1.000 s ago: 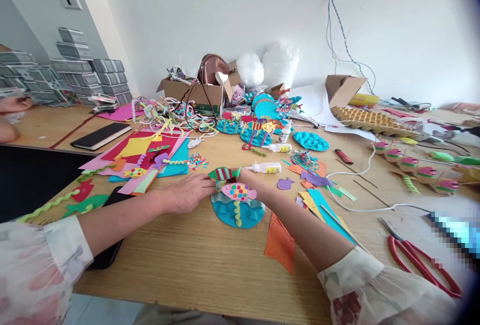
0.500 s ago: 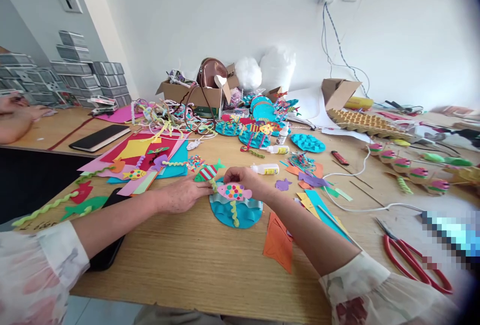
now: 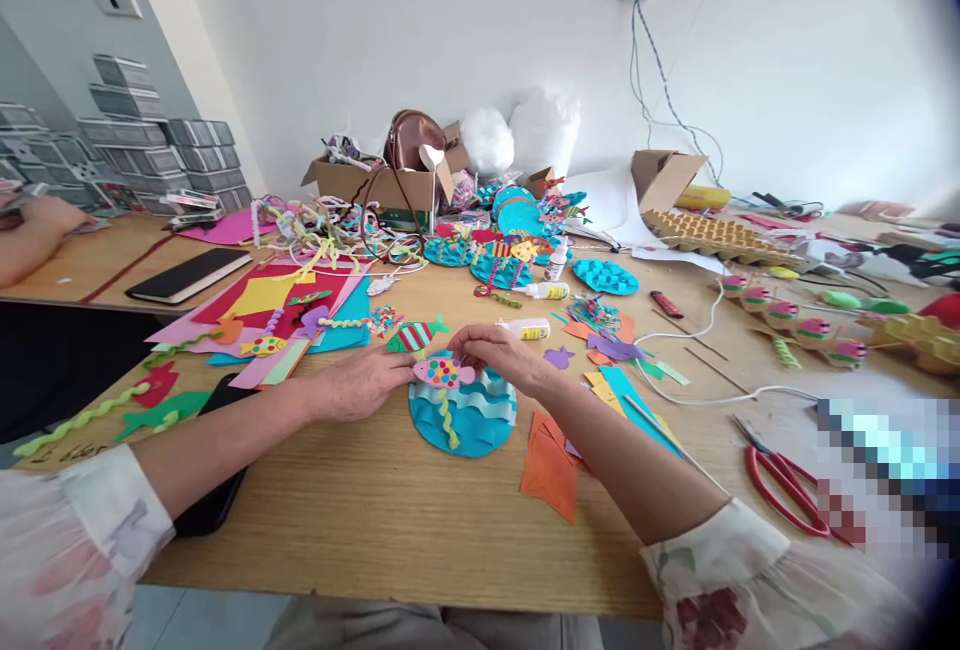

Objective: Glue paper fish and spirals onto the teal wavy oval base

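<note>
A round blue paper piece point(image 3: 480, 435) with pale wavy strips lies in front of me. A pink fish with coloured dots point(image 3: 442, 372) stands over its left part, above a yellow-green twisted stem point(image 3: 450, 422). Behind it is a green fish with red and white stripes point(image 3: 417, 334). My left hand point(image 3: 360, 382) reaches in from the left, its fingertips at the pink fish's nose; what they grip is hidden. Bent over the back of the blue piece, my right hand point(image 3: 504, 350) has its fingers curled together behind the pink fish, and their tips are partly hidden.
Glue bottles point(image 3: 529, 329) lie behind my right hand. Orange paper point(image 3: 550, 470) and red-handled scissors point(image 3: 787, 490) are to the right. Coloured sheets point(image 3: 255, 295), a black phone point(image 3: 214, 500) and a notebook point(image 3: 187, 275) are at left. Another person's hand point(image 3: 52, 220) is at far left.
The view has shifted slightly. The green striped fish is now more level, and the pink fish has moved a little left over the blue piece. My right hand's fingers reach further over the top.
</note>
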`<state>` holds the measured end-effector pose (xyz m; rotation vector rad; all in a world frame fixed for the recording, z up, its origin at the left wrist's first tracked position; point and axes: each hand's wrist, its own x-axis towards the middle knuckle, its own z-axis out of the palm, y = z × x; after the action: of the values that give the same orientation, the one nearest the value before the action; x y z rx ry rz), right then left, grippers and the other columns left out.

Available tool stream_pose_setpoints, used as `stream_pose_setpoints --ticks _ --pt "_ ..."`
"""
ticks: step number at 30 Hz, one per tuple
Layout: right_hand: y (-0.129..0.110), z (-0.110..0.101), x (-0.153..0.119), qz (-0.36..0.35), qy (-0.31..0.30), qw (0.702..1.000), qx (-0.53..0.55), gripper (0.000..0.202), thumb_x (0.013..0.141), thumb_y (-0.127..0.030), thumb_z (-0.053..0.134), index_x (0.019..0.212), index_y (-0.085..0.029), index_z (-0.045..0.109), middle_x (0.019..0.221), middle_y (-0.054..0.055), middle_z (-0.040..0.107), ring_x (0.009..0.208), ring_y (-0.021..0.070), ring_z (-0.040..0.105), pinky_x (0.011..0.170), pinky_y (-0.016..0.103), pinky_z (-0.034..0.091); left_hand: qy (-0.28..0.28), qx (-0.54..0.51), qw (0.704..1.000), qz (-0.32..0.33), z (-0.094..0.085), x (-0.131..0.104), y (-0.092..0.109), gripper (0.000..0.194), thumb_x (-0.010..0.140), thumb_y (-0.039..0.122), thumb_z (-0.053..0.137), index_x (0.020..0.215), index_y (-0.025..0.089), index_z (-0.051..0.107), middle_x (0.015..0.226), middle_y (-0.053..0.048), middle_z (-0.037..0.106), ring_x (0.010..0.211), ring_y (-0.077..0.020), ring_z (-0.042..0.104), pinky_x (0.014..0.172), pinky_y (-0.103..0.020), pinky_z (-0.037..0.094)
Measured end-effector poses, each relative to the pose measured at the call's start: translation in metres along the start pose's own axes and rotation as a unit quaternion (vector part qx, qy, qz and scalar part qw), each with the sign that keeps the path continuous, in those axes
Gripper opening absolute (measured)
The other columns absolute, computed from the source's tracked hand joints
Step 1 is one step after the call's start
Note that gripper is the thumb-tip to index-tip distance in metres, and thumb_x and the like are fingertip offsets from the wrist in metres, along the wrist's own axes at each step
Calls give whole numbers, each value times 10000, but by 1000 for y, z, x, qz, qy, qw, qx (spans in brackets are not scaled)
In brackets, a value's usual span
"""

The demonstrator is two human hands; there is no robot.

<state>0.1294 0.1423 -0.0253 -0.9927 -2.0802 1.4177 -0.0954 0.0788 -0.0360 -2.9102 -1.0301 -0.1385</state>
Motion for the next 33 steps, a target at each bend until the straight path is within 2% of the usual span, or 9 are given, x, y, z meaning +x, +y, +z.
stream_pose_setpoints --ticks 2,4,6,9,16,20,25,33 --pt "-6 1 -4 -18 -2 999 -51 216 818 -277 446 819 -143 615 704 12 609 587 98 554 541 209 426 2 2 1000 -8 -1 1 2 364 872 51 341 1168 169 519 1144 -98 606 1018 -206 573 866 -349 442" --pt "-8 5 -5 -24 0 995 -98 207 785 -328 533 852 -149 612 669 -2 597 576 99 546 506 200 396 4 5 1000 -21 -2 2 5 321 892 98 355 1158 164 521 1137 -102 609 993 -219 579 846 -368 454" --pt "-6 11 -5 -15 2 993 -118 188 741 -270 593 892 -157 600 621 -24 578 546 92 533 483 193 373 12 6 999 -33 0 3 6 279 891 129 387 1125 149 536 1105 -111 618 981 -228 578 839 -377 459" --pt "-2 19 -6 -15 15 993 -115 161 717 -158 585 877 -164 587 590 -40 556 534 85 517 478 188 357 32 -4 998 -48 5 2 7 225 868 140 450 1069 144 550 1087 -110 611 1026 -221 550 896 -372 433" --pt "-8 23 -20 -35 66 990 -116 160 672 -73 556 791 -174 525 580 -65 469 538 76 448 484 188 322 28 -31 994 -106 7 1 13 141 849 165 492 972 145 558 995 -94 608 960 -209 557 859 -361 446" --pt "-14 26 -27 -29 78 988 -128 144 661 -57 530 731 -176 489 578 -71 417 532 73 393 490 193 301 45 -25 991 -124 11 3 13 109 864 137 458 868 148 566 888 -72 606 862 -193 562 792 -329 457" --pt "-13 30 -32 -14 93 990 -105 124 665 -86 518 708 -188 464 564 -72 395 536 85 384 497 205 294 63 -15 988 -141 16 4 13 83 851 137 484 795 163 541 841 -55 594 840 -192 548 766 -327 453" --pt "-11 33 -39 -12 108 989 -99 107 666 -114 523 705 -195 464 563 -58 443 539 94 415 492 207 292 63 18 984 -168 19 1 13 39 845 202 523 828 168 528 846 -57 610 822 -204 566 720 -328 454"
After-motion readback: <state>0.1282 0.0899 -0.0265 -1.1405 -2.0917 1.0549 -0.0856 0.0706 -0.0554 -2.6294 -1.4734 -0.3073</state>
